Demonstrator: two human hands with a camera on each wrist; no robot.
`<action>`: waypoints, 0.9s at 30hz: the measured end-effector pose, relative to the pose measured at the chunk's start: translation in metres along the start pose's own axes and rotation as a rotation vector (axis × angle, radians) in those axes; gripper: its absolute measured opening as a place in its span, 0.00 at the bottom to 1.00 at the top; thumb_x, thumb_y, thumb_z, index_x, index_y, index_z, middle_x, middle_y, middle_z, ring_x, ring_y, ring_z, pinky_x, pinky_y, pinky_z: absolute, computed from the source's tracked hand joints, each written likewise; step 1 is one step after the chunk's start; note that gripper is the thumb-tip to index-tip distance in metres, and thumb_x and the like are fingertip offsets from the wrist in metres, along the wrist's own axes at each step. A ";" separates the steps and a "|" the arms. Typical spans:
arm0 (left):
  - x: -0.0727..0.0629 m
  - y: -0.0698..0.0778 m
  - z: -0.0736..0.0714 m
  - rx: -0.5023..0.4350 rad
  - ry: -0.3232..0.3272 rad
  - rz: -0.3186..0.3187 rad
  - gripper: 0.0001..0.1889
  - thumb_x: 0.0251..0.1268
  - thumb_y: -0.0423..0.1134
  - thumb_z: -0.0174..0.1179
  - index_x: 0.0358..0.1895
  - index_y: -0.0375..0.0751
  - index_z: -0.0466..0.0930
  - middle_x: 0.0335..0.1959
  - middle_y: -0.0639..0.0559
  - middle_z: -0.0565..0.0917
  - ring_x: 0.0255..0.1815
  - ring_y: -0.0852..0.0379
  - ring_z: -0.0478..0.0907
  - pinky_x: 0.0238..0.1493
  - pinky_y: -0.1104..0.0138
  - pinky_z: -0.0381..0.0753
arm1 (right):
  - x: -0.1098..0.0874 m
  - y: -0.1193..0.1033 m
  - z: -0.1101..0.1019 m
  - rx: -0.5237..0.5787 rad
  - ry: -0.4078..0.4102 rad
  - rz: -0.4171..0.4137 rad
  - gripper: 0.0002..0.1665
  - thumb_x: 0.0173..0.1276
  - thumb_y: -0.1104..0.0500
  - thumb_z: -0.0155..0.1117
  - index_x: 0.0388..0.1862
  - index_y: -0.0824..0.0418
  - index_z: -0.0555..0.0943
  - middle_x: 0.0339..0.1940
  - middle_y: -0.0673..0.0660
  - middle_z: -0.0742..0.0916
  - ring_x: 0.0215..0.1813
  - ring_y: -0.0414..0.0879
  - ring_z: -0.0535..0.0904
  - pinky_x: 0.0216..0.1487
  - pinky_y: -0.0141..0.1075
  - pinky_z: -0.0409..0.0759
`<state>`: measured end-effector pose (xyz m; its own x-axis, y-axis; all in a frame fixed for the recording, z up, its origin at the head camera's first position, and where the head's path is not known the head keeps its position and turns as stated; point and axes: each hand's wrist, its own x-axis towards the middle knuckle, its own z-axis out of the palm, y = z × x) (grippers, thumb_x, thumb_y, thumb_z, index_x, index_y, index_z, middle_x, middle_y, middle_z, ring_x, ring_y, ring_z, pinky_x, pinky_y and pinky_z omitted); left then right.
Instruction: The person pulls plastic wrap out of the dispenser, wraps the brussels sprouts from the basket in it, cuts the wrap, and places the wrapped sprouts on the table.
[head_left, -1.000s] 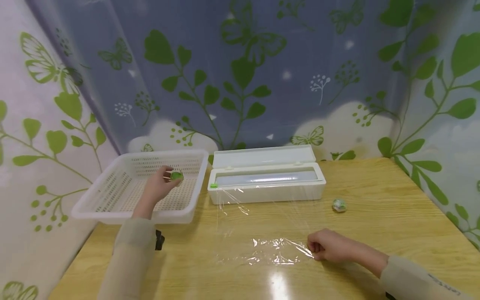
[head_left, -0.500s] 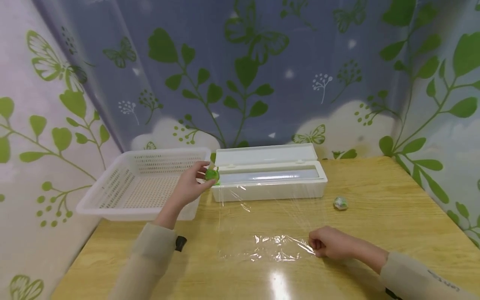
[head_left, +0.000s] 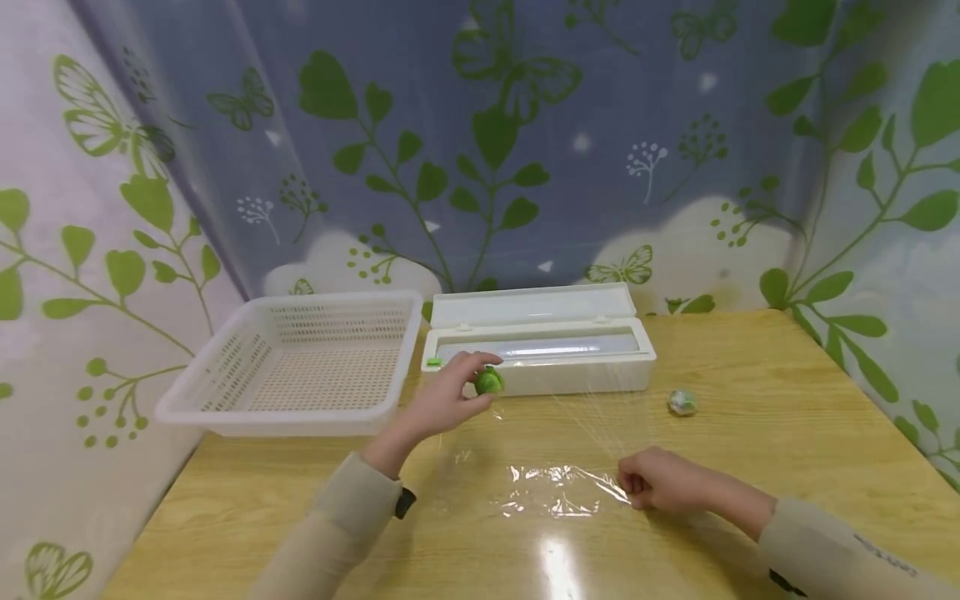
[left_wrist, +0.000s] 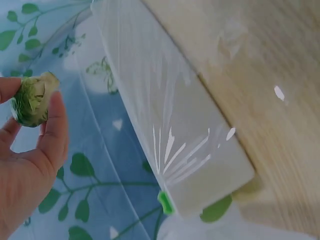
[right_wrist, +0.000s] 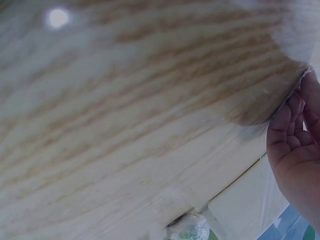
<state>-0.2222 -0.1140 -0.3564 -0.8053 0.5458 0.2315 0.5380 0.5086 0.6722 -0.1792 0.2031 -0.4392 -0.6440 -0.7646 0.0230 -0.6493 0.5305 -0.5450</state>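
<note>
My left hand (head_left: 444, 398) pinches a Brussels sprout (head_left: 490, 382) between thumb and fingers, in front of the white cling film box. In the left wrist view the Brussels sprout (left_wrist: 34, 100) shows its green leaves and pale cut stem. Clear cling film (head_left: 555, 492) stretches from the box toward me over the table. With curled fingers, my right hand (head_left: 663, 479) grips the film's near right corner; the right wrist view shows that hand (right_wrist: 295, 145) pinching the film edge. The cling film box (head_left: 577, 377) has its lid raised and a film roll inside.
A white plastic basket (head_left: 277, 421) stands to the left of the box. One small film-wrapped green ball (head_left: 682, 402) lies on the wooden table (head_left: 750, 375) to the right. Behind the table hangs a leaf-patterned curtain (head_left: 420, 125). A green slider (head_left: 434, 362) sits at the box's left end.
My left hand has carried the Brussels sprout from over the basket rightward to the front of the box. The right hand keeps its grip on the film corner.
</note>
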 end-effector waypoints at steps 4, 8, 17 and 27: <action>0.000 0.004 0.015 0.017 -0.046 0.014 0.18 0.55 0.31 0.58 0.50 0.33 0.69 0.40 0.46 0.70 0.41 0.53 0.71 0.30 0.74 0.76 | 0.000 0.000 0.001 0.001 -0.014 0.013 0.15 0.43 0.72 0.64 0.20 0.55 0.70 0.17 0.40 0.71 0.22 0.31 0.65 0.22 0.26 0.67; 0.002 0.008 0.027 0.092 -0.072 0.030 0.14 0.54 0.35 0.61 0.43 0.34 0.73 0.35 0.50 0.74 0.37 0.56 0.73 0.30 0.74 0.75 | 0.001 -0.001 0.000 -0.001 -0.018 0.021 0.15 0.44 0.71 0.64 0.20 0.55 0.70 0.17 0.40 0.71 0.22 0.31 0.66 0.22 0.27 0.67; 0.003 0.011 0.052 0.222 -0.204 -0.063 0.12 0.52 0.42 0.63 0.36 0.38 0.78 0.27 0.57 0.77 0.29 0.64 0.72 0.31 0.75 0.72 | 0.003 0.002 -0.003 -0.008 -0.032 0.037 0.15 0.44 0.71 0.64 0.20 0.55 0.70 0.17 0.41 0.71 0.22 0.32 0.66 0.23 0.27 0.68; 0.003 0.017 0.080 0.320 -0.355 -0.029 0.10 0.52 0.44 0.62 0.24 0.40 0.78 0.15 0.60 0.69 0.16 0.67 0.61 0.19 0.78 0.64 | 0.002 0.001 -0.002 -0.029 -0.012 0.006 0.14 0.42 0.71 0.64 0.19 0.55 0.70 0.17 0.40 0.70 0.22 0.31 0.65 0.22 0.27 0.67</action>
<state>-0.1957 -0.0508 -0.4006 -0.7164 0.6936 -0.0758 0.6109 0.6760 0.4121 -0.1815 0.2024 -0.4382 -0.6428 -0.7660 0.0098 -0.6573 0.5450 -0.5206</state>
